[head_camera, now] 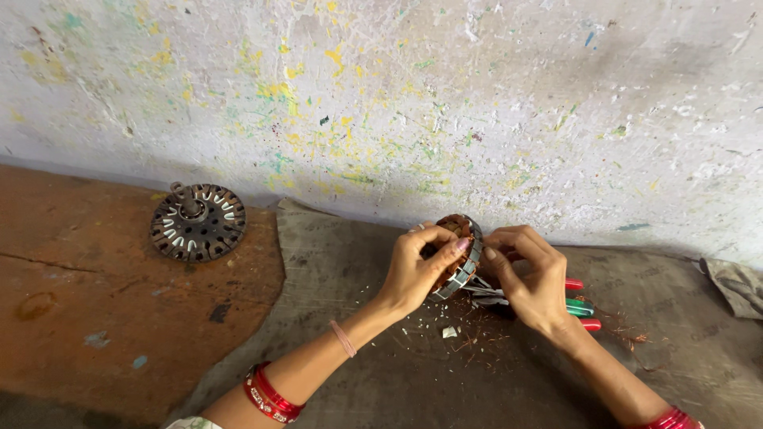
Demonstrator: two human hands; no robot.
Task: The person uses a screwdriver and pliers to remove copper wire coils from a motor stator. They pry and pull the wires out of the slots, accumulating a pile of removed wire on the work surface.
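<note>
Head view: held a round motor core (458, 256) on edge between both hands, above a grey cloth (381, 381) on the floor. Left hand (417, 266) closed its grip round the core's near side; right hand (534, 278) pinched the rim from the other. Lay just behind: pliers (579, 306) with red and green handles. Rested well apart to the left: a second slotted metal disc (197, 222). Saw no containers or labels.
</note>
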